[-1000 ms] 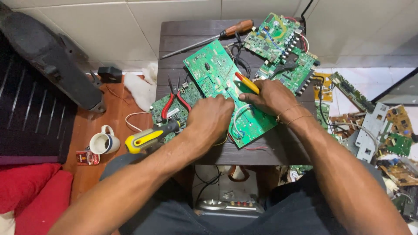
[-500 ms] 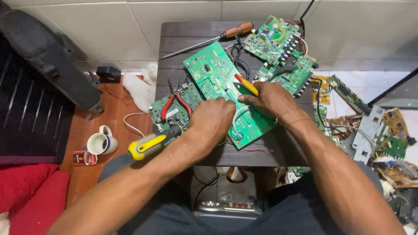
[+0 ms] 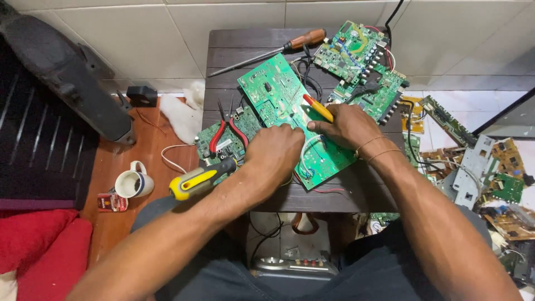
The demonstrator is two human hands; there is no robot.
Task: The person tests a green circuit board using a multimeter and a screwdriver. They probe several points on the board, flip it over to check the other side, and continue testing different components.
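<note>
Several circuit boards (image 3: 356, 53) crowd dark wooden table (image 3: 234, 42); tiled floor (image 3: 139, 33).

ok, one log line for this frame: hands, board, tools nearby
left hand: on green circuit board | right hand: holds yellow-handled tool on board | red pliers, yellow-black screwdriver: idle on table

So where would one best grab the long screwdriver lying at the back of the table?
Probably by the brown handle of the long screwdriver, coming from above at the table's far edge. The handle is the thick end and lies clear of the circuit boards; the thin shaft points down-left, flat on the wood.
</note>
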